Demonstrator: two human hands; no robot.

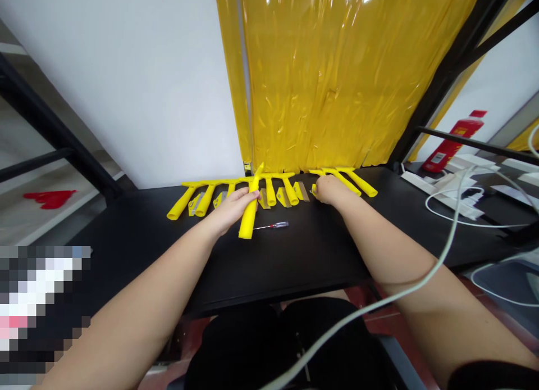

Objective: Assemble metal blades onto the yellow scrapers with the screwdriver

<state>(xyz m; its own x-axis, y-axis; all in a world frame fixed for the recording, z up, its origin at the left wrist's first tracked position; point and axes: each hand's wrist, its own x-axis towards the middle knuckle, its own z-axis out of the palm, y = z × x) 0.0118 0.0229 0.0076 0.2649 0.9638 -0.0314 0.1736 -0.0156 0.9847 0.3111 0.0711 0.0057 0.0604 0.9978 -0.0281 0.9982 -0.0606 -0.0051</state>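
My left hand [236, 207] is wrapped around the yellow handle of a T-shaped squeegee [248, 224], raised and tilted above the black table. At the back of the table, my right hand [327, 189] has its fingers curled on a small yellow blade holder [313, 191], mostly hidden by the hand. Several like yellow squeegees [179, 203] lie in a row along the back edge. Among their handles are small yellow holders with metal blades [301, 191]. A screwdriver [278, 225] with a clear purplish handle lies flat, its tip end behind the held squeegee.
Behind the black table [290, 266] hangs a yellow plastic curtain [328, 81] beside a white panel [160, 86]. A pale cable [379, 307] crosses in front of my right forearm. A red bottle [452, 143] and a white power strip [440, 196] are at the right.
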